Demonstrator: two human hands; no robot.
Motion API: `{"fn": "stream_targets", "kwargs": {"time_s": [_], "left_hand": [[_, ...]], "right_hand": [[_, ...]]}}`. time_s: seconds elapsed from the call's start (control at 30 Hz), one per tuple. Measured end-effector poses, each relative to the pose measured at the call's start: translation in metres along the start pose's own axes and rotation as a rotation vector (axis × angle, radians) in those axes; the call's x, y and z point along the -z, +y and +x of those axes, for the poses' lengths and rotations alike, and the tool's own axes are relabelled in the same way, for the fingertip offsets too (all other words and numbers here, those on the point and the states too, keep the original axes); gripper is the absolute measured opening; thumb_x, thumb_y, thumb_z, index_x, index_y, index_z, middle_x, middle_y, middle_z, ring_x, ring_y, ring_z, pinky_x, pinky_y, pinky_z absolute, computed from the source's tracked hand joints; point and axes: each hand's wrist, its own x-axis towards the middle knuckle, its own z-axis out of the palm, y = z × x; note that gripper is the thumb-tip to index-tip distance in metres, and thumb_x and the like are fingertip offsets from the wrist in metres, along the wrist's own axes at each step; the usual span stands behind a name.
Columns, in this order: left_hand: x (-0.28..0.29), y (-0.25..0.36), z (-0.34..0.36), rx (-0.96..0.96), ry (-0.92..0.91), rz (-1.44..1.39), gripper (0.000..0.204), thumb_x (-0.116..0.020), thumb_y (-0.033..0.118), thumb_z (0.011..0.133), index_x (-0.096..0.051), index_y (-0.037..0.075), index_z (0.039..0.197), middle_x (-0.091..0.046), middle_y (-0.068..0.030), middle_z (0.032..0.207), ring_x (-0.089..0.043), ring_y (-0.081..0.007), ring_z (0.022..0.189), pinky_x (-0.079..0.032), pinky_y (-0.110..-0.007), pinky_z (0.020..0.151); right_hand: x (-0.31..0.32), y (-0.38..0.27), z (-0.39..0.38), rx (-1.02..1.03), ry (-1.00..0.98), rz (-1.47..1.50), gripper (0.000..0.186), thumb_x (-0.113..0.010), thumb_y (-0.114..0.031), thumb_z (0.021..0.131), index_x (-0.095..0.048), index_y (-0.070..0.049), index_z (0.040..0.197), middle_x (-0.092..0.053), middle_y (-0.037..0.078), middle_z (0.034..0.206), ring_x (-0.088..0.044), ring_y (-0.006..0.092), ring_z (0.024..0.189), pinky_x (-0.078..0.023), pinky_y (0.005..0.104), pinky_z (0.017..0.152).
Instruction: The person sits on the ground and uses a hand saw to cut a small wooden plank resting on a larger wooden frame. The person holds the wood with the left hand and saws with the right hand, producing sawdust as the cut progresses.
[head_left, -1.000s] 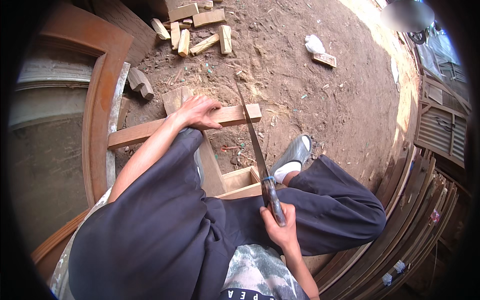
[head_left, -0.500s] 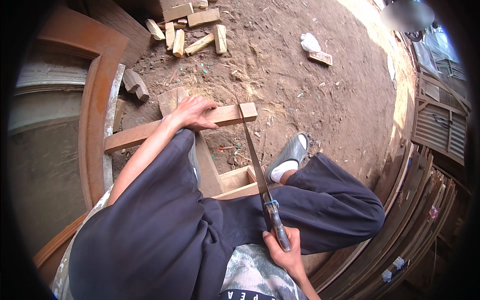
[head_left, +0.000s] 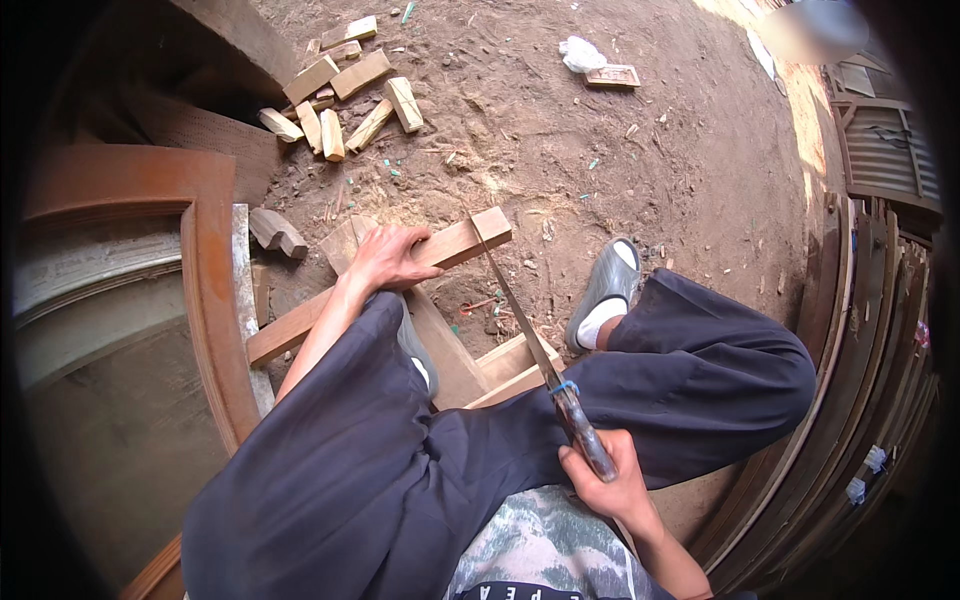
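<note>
Head view: I have my right grip (head_left: pixel 612 478) clamped round the handle of the saw (head_left: pixel 541 352), with a blue tie where the handle meets the blade. The saw slants up and leftward, away from me, and the far end of its blade crosses the bar (head_left: pixel 462 243) near the bar's right end; I cannot tell how deep it sits. My left grip (head_left: pixel 390 260) is clamped on the bar, left of the blade, fingers bent over the top and thumb along the near side. The bar lies across a plank (head_left: pixel 447 350), its left end up by a brown frame (head_left: pixel 212 310).

Just below the blade I see a pale open box (head_left: pixel 520 385), partly covered by the dark trousers (head_left: pixel 330 455). A grey shoe (head_left: pixel 607 285) stands on the dirt (head_left: pixel 680 190) to the right of the saw. Farther out, short blocks (head_left: pixel 362 73) lie in a loose heap beyond the bar, a white bag (head_left: pixel 582 54) touches a small slab (head_left: pixel 613 76), and long boards (head_left: pixel 850 400) line the right side.
</note>
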Motion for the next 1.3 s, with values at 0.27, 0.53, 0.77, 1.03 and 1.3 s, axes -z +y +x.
{"fn": "stream_targets", "kwargs": {"time_s": [0.27,0.53,0.77,1.03,1.3], "left_hand": [[0.003,-0.005,-0.003,-0.034,0.000,-0.048,0.059,-0.085,0.055,0.071,-0.074,0.008,0.106,-0.074,-0.0185,0.086,-0.072,-0.0399,0.086,-0.054,-0.049,0.077],[-0.001,-0.007,-0.004,-0.040,0.001,-0.056,0.061,-0.085,0.059,0.072,-0.073,0.009,0.104,-0.073,-0.0175,0.083,-0.072,-0.0392,0.084,-0.054,-0.050,0.075],[-0.001,-0.004,-0.001,-0.023,0.008,0.010,0.062,-0.084,0.061,0.072,-0.073,0.009,0.104,-0.073,-0.0170,0.084,-0.072,-0.0387,0.085,-0.054,-0.050,0.076],[-0.005,-0.013,-0.002,-0.034,0.003,-0.011,0.063,-0.085,0.061,0.071,-0.074,0.011,0.107,-0.074,-0.0165,0.087,-0.072,-0.0389,0.088,-0.054,-0.050,0.079],[-0.008,-0.016,-0.009,-0.040,0.026,-0.009,0.070,-0.084,0.059,0.071,-0.073,0.012,0.122,-0.075,-0.0174,0.099,-0.072,-0.0380,0.098,-0.055,-0.049,0.086]], "right_hand": [[0.004,0.006,-0.006,0.026,-0.044,-0.013,0.034,-0.067,-0.008,0.087,-0.047,-0.002,0.061,-0.044,0.002,0.052,-0.038,0.0057,0.053,-0.032,0.0346,0.048],[-0.012,0.000,0.058,0.087,-0.013,-0.079,0.036,-0.067,-0.003,0.090,-0.043,-0.003,0.063,-0.039,-0.004,0.055,-0.035,0.0031,0.055,-0.028,0.0317,0.048],[0.001,0.006,0.004,0.031,0.008,0.021,0.038,-0.069,-0.003,0.088,-0.042,-0.005,0.061,-0.040,-0.004,0.056,-0.034,0.0034,0.055,-0.028,0.0310,0.048],[0.002,0.005,0.006,0.035,-0.001,-0.063,0.036,-0.069,-0.001,0.088,-0.046,-0.004,0.061,-0.041,-0.005,0.056,-0.037,0.0028,0.056,-0.029,0.0300,0.049],[-0.021,0.005,0.063,0.076,0.021,-0.051,0.037,-0.071,-0.005,0.090,-0.044,-0.004,0.063,-0.040,-0.005,0.058,-0.035,0.0029,0.057,-0.029,0.0305,0.049]]}}
